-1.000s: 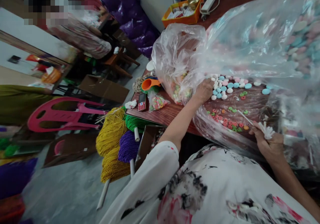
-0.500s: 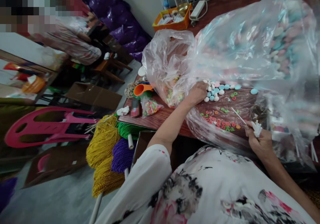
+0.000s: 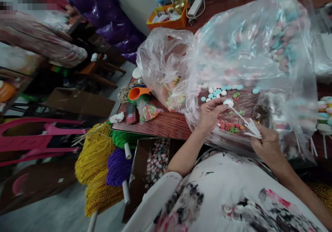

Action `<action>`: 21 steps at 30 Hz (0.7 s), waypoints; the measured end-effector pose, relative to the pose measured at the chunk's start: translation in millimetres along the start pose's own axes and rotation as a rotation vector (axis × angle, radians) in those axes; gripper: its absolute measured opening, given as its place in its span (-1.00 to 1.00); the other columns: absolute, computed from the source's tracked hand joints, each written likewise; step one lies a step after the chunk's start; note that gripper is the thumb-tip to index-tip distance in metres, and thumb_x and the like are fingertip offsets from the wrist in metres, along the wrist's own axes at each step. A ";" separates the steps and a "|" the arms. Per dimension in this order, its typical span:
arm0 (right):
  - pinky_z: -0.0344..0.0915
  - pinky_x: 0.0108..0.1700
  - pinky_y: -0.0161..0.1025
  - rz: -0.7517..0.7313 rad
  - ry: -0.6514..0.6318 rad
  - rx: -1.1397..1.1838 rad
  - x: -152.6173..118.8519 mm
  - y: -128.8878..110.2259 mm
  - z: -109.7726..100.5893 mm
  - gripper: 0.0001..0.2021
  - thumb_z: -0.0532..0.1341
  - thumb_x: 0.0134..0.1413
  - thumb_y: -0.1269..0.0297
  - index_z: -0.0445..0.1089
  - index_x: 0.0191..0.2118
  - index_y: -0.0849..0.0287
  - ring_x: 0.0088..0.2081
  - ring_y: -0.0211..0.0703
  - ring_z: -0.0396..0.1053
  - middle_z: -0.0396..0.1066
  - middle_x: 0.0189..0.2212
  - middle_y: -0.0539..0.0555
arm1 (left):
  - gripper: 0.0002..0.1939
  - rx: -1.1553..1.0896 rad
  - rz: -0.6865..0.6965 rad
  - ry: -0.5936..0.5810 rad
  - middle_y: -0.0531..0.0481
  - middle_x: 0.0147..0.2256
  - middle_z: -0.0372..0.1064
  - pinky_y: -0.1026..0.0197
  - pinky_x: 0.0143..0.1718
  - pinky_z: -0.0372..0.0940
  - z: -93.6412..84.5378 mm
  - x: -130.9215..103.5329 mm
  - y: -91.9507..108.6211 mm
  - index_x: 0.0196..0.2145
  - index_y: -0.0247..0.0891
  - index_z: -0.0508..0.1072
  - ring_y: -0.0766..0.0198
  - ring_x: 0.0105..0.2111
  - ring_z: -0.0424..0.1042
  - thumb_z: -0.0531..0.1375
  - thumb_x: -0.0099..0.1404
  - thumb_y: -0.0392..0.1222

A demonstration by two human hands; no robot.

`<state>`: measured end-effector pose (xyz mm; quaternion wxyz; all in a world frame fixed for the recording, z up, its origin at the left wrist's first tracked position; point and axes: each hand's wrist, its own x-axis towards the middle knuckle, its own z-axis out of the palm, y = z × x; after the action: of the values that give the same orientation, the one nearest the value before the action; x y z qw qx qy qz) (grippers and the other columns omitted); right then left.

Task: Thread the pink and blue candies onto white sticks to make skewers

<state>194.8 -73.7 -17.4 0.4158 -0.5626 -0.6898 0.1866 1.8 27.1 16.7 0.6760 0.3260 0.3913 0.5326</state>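
In the head view my left hand [image 3: 209, 116] pinches a white round piece [image 3: 228, 102] between thumb and fingertips. My right hand [image 3: 266, 140] is closed on a bunch of white sticks [image 3: 252, 128]; one stick points up-left, its tip at the white piece. Whether the tip is inside the piece I cannot tell. Beyond my left hand lie loose blue and white round pieces [image 3: 214, 93] on clear plastic. Small red and green rings [image 3: 229, 125] are scattered between my hands. A big clear bag [image 3: 238, 48] of pink, blue and white pieces lies behind.
A smaller clear bag [image 3: 166, 62], an orange scoop [image 3: 137, 93] and a little bag of rings [image 3: 149, 111] lie to the left. Yellow cord bundles [image 3: 94, 152] and a box of small pieces [image 3: 137, 176] stand below the table edge. Another person [image 3: 46, 40] sits at upper left.
My left hand has come back from the loose pieces with a white piece, meeting the stick from my right hand. The view has shifted, showing more of the box below the table.
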 end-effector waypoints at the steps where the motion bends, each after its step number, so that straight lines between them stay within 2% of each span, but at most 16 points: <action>1: 0.56 -0.10 -0.11 0.008 -0.005 -0.011 -0.5 -1.1 -0.4 -0.39 0.08 -0.12 0.52 0.54 0.09 0.08 -0.22 -0.02 0.62 0.65 -0.19 0.03 | -0.69 0.004 0.011 0.010 0.06 -0.36 0.62 0.20 -0.24 0.53 0.1 -0.7 -1.8 -0.32 -0.20 0.65 0.29 -0.34 0.58 0.51 -0.07 -0.13; 6: 0.56 -0.08 -0.12 0.028 -0.013 -0.047 -6.8 -4.9 -4.5 -0.38 0.07 -0.11 0.52 0.54 0.10 0.06 -0.18 -0.02 0.62 0.64 -0.10 0.03 | -0.61 0.080 0.018 0.026 0.02 -0.27 0.63 0.13 -0.15 0.54 -4.5 -1.9 -10.1 -0.25 -0.20 0.65 0.24 -0.26 0.59 0.51 -0.05 -0.03; 10: 0.55 -0.08 -0.13 0.036 -0.046 -0.079 -10.3 -1.1 -6.4 -0.36 0.07 -0.14 0.52 0.52 0.11 0.06 -0.18 -0.02 0.62 0.63 -0.06 0.04 | -0.59 0.133 0.073 0.024 0.03 -0.24 0.64 0.17 -0.11 0.51 -6.1 -5.3 -17.9 -0.21 -0.17 0.66 0.26 -0.25 0.59 0.51 -0.01 0.01; 13: 0.54 -0.15 -0.16 0.058 -0.049 -0.088 -12.0 2.4 -4.4 -0.37 0.08 -0.12 0.51 0.53 0.11 0.07 -0.22 -0.03 0.62 0.63 -0.08 0.05 | -0.64 0.203 0.216 -0.011 0.04 -0.23 0.63 0.20 -0.08 0.49 -9.3 -6.0 -22.8 -0.21 -0.15 0.67 0.29 -0.22 0.58 0.52 0.01 -0.05; 17: 0.53 -0.24 -0.20 0.046 -0.027 -0.034 -14.9 0.6 3.1 -0.41 0.07 -0.11 0.52 0.56 0.06 0.08 -0.37 -0.08 0.59 0.65 -0.24 0.02 | -0.78 0.387 0.466 -0.025 0.01 -0.20 0.63 0.19 -0.05 0.47 -15.0 -6.1 -27.3 -0.22 -0.13 0.66 0.28 -0.16 0.59 0.46 0.15 -0.09; 21: 0.50 -0.30 -0.23 0.039 0.020 0.090 -20.6 -1.5 13.5 -0.51 0.13 -0.02 0.51 0.59 0.01 0.08 -0.39 -0.10 0.57 0.65 -0.29 0.01 | -0.82 0.530 0.523 -0.026 -0.04 -0.19 0.64 0.10 -0.01 0.48 -17.8 -10.8 -29.6 -0.23 -0.14 0.65 0.21 -0.13 0.60 0.39 0.26 -0.03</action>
<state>183.8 -90.5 -31.7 0.4440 -0.5586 -0.6652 0.2198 -1.3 10.5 -15.3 0.4142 0.5856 0.4104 0.5631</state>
